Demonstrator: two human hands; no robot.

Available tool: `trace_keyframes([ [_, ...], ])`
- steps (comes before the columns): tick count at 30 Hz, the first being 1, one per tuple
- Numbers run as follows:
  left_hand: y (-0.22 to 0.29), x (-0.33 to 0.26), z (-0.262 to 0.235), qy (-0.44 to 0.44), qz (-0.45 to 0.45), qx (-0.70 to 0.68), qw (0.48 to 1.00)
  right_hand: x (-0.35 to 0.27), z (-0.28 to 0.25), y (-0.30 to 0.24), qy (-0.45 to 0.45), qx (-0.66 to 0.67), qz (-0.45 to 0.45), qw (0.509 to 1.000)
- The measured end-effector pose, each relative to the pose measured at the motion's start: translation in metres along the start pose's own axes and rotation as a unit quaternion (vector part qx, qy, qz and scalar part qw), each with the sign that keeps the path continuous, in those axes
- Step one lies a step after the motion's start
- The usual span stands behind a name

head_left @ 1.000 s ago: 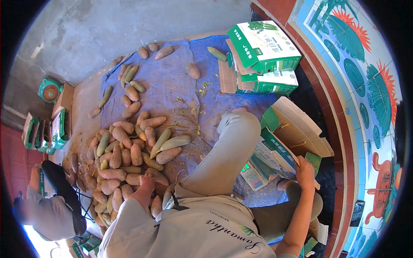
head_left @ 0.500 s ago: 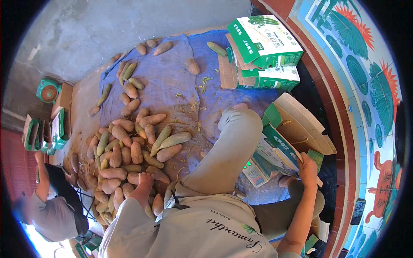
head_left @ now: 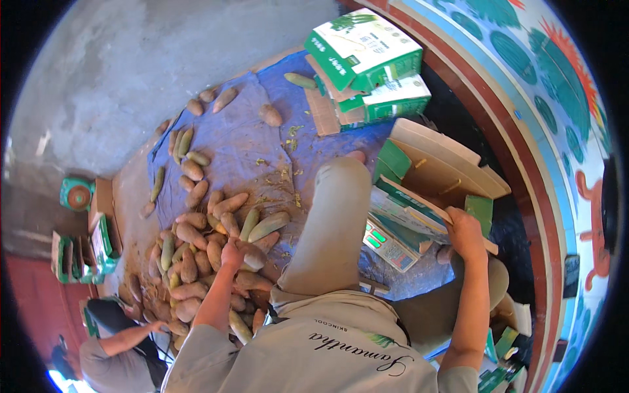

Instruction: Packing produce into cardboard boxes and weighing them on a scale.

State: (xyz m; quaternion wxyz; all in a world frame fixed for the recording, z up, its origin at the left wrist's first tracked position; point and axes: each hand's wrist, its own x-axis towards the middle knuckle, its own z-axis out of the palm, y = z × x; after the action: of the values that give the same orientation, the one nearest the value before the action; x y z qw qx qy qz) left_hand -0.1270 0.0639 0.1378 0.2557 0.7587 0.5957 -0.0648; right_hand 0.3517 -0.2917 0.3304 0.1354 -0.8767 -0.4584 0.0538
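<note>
My left hand (head_left: 231, 253) is closed on the end of a brown, soil-covered radish (head_left: 253, 256) at the right side of a heap of radishes (head_left: 189, 267). Most in the heap are brownish; a few, such as one pale green radish (head_left: 269, 225), are green. My right hand (head_left: 464, 232) grips the near flap edge of an open green-and-white cardboard box (head_left: 419, 208), fingers partly hidden behind the board. That box stands tilted on a scale (head_left: 393, 247) with lit green digits. What lies inside the box is hidden from here.
Two stacked green-and-white boxes (head_left: 370, 56) stand at the back right. Loose radishes lie on the blue sheet (head_left: 246, 147). At far left are more boxes (head_left: 77, 259), a teal fan (head_left: 77, 194) and a co-worker (head_left: 121, 350) reaching toward the heap. My bent knee (head_left: 344, 177) separates heap and box.
My left hand has come up from the heap with a radish in its grip. My right hand stays on the box flap. The view has swung, and the co-worker now leans toward the heap.
</note>
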Motion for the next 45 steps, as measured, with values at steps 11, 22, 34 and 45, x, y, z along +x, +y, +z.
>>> trace_keyframes([
  [11,0.254,-0.039,-0.164,0.286,0.254,-0.304,0.872,-0.019,0.000,-0.013,-0.066,-0.059,-0.038,0.995],
  [22,0.422,-0.091,-0.112,-0.011,0.440,-0.367,0.820,-0.020,0.008,-0.003,-0.073,-0.042,-0.020,0.996],
  [34,0.469,-0.080,-0.036,-0.102,0.444,-0.399,0.796,-0.015,0.006,-0.001,-0.046,-0.027,-0.042,0.998],
  [45,0.217,0.019,-0.053,0.205,0.389,-0.047,0.897,-0.007,0.005,-0.003,-0.034,-0.031,-0.037,0.998],
])
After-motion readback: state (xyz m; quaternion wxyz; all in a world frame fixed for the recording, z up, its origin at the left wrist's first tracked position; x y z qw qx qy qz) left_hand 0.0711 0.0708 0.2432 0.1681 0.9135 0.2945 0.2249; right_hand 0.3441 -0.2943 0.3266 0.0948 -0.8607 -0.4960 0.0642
